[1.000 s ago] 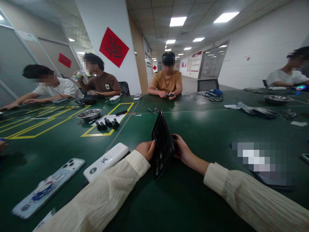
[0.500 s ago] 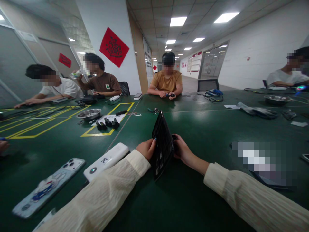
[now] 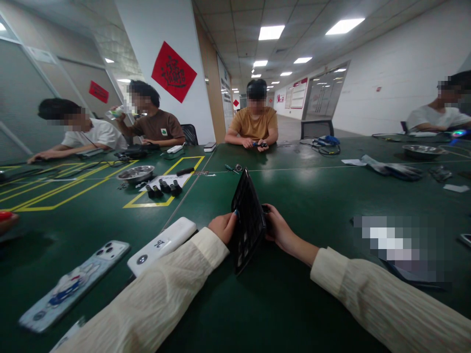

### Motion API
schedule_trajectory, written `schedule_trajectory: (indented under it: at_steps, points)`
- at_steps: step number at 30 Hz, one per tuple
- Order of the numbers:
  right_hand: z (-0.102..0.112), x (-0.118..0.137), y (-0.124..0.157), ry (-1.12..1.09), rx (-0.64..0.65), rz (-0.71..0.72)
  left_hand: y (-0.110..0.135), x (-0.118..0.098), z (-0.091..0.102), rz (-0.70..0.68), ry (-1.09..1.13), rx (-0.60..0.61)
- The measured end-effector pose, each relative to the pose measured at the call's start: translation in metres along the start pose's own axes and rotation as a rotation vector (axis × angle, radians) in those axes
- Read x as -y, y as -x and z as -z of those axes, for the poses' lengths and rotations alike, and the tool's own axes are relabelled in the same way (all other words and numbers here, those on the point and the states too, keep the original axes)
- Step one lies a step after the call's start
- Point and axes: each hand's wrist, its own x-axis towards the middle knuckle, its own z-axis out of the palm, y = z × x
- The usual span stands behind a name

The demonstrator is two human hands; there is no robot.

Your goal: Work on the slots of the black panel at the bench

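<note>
A black panel [image 3: 248,223] is held upright, slightly tilted, between both hands at the near middle of the green table [image 3: 287,314].
The step in hand is judged to be a steadying of the panel: it is gripped by the left hand [image 3: 222,227], with the thumb laid on its left face, and by the right hand [image 3: 278,229] at its right edge; whether a separate part is also held there cannot be told. For the next move, an even grip seems called for. By a white device [image 3: 162,247] beside the left sleeve [image 3: 158,299], and a patterned phone [image 3: 75,287] farther left, movement may be limited. Far left, a metal bowl [image 3: 136,174] is seen; far right, a glove [image 3: 393,169].
</note>
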Motion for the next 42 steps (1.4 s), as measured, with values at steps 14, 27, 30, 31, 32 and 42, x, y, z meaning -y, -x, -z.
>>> schedule_trajectory:
  at_steps: [14,27,30,31,32,42]
  points:
    - [0.0006,-0.0025,-0.0025,0.038,-0.040,-0.024,0.0023,-0.0029,0.0012,-0.009,-0.033,-0.004]
    - [-0.0050,0.0067,0.0035,0.014,-0.032,-0.035,0.0026,-0.0016,-0.0002,-0.015,-0.058,0.018]
    - [-0.0048,0.0052,0.0027,0.018,-0.031,-0.025,0.0036,-0.0034,0.0013,-0.007,-0.078,0.022]
    - [-0.0044,0.0043,0.0021,0.019,-0.029,-0.023,0.0037,-0.0037,0.0016,-0.002,-0.076,0.022]
    - [-0.0040,0.0034,0.0015,0.020,-0.028,-0.022,0.0036,-0.0038,0.0017,0.003,-0.070,0.024]
    - [-0.0030,0.0032,0.0024,0.043,-0.031,-0.023,0.0014,0.0019,-0.0022,-0.026,-0.024,-0.003]
